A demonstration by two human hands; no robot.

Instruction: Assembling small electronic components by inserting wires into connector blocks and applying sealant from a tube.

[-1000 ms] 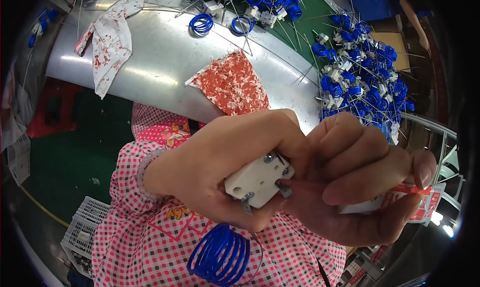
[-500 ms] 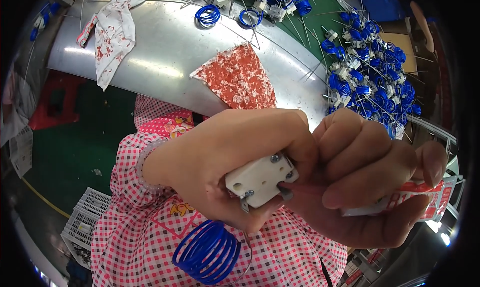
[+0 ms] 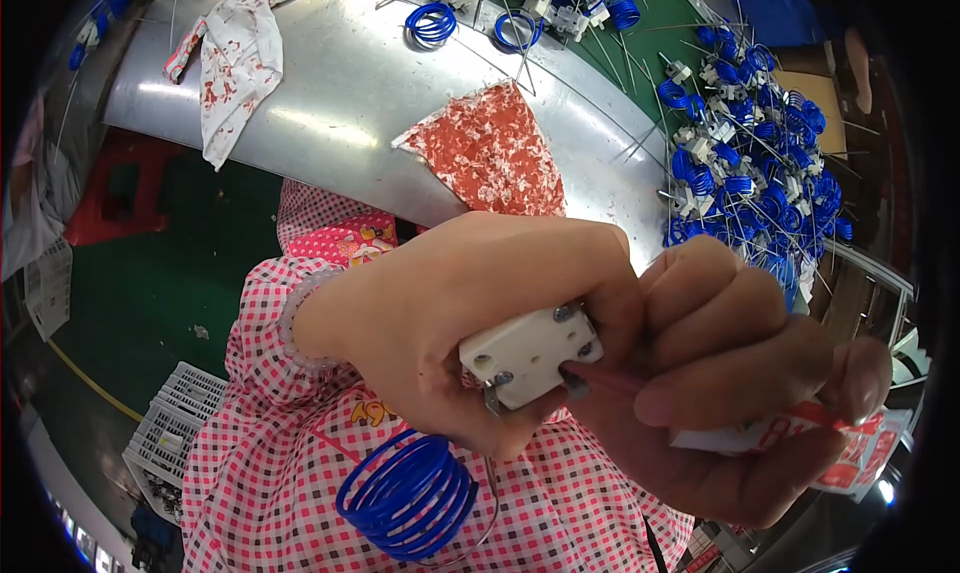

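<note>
At nine o'clock a red stool (image 3: 95, 198) stands on the green floor, and at seven o'clock sits a white plastic crate (image 3: 170, 438). Toward eleven o'clock a white cloth with red stains (image 3: 235, 58) hangs over the edge of the curved metal desk (image 3: 330, 103). At twelve o'clock two loose blue wire coils (image 3: 432, 21) lie on the desk, and just below them a red speckled cloth (image 3: 490, 148) spreads toward the near rim. At two o'clock a heap of blue coils with white blocks (image 3: 745, 163) covers the desk's right end.

The left hand (image 3: 450, 323) fills the centre, coming in from a pink checked sleeve (image 3: 270, 323) at eight o'clock. Its fingers are curled tight around a small white block with metal screws (image 3: 530, 353), which sits dead centre, close to the camera. A blue coil (image 3: 410, 493) hangs below it at six o'clock, over the checked apron, joined by thin wire.

The right hand (image 3: 730, 393) presses against the block from four o'clock, fingers closed in a fist around a red-and-white tool (image 3: 800, 438), whose thin red tip meets the block's lower right corner. The two hands hide much of the lap and the desk's near edge.
</note>
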